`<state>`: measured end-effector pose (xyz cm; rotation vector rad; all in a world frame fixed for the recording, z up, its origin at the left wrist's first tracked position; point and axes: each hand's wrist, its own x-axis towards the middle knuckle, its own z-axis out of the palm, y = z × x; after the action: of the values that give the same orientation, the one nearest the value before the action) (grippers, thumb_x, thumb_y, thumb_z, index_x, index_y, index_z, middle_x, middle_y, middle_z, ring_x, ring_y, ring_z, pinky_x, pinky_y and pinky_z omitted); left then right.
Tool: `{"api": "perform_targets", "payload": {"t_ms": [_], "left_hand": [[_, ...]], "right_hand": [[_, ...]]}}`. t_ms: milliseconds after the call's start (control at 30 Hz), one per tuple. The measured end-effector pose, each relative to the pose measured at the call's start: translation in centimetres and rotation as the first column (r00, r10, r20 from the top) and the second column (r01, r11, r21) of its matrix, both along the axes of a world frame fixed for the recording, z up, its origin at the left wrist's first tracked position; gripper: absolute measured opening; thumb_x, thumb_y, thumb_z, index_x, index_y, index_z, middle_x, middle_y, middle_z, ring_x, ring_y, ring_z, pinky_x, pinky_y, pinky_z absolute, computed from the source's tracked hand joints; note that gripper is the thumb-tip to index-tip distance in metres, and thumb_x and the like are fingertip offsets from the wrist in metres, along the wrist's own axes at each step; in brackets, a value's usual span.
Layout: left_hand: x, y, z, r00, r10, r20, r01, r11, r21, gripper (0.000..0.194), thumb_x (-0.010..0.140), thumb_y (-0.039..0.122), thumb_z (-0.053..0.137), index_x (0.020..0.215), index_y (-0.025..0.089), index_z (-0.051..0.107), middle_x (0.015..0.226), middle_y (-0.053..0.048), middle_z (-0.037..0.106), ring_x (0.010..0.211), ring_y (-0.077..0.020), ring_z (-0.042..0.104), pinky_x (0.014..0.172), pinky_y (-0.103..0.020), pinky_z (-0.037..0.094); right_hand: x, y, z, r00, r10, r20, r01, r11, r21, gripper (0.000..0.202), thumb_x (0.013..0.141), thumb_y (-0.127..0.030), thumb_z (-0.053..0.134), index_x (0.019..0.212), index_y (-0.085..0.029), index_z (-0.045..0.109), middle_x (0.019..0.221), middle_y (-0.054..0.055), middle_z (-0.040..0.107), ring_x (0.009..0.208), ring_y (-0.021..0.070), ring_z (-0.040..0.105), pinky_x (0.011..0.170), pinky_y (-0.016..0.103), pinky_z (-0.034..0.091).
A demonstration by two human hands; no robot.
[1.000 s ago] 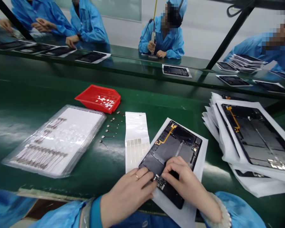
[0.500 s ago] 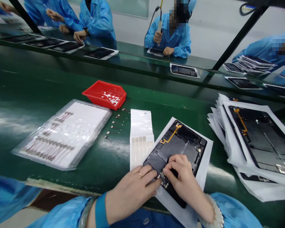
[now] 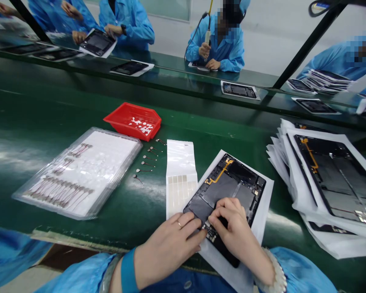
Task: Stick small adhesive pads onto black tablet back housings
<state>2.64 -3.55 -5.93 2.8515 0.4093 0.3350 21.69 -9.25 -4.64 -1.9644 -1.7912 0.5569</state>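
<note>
On the green table [image 3: 64, 97], right in front of the person, an open tablet housing [image 3: 220, 191] is lying askew on a white sheet [image 3: 267, 191]. The left hand [image 3: 166, 252] is resting with bent fingers at the housing's near-left edge, beside a small circuit board [image 3: 212, 232]; whether it is gripping anything, I cannot tell. The right hand [image 3: 236, 232] is holding thumb and fingertip narrowly together just above the housing, and the fingers are hiding whatever may be between them.

The sheet is probably offering little grip on such a smooth surface, so a push from one side could be turning the housing under the fingertips. Fingers are also crowding the board, so uneven pressure could be straining its parts. The strip sheet [image 3: 181, 156] is lying against the white sheet's left edge; a slide that way could be rucking it. Farther left, wired discs [image 3: 144, 157] are lying loose, where a passing sleeve [image 3: 76, 272] could be scattering them.
</note>
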Motion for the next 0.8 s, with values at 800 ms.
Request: {"api": "perform_targets", "payload": {"t_ms": [800], "left_hand": [[1.7, 0.5, 1.2, 0.995, -0.042, -0.088, 0.058, 0.98, 0.19, 0.022, 0.093, 0.028, 0.05, 0.108, 0.013, 0.056, 0.09, -0.004, 0.058, 0.08, -0.0195, 0.051, 0.07, -0.034, 0.037]], "right_hand": [[4.1, 0.8, 0.8, 0.996, -0.053, -0.074, 0.065, 0.983, 0.17, 0.021, 0.094, -0.032, 0.044, 0.109, -0.021, 0.054, 0.107, 0.009, 0.059, 0.101, 0.0215, 0.055, 0.089, 0.038, 0.044]]}}
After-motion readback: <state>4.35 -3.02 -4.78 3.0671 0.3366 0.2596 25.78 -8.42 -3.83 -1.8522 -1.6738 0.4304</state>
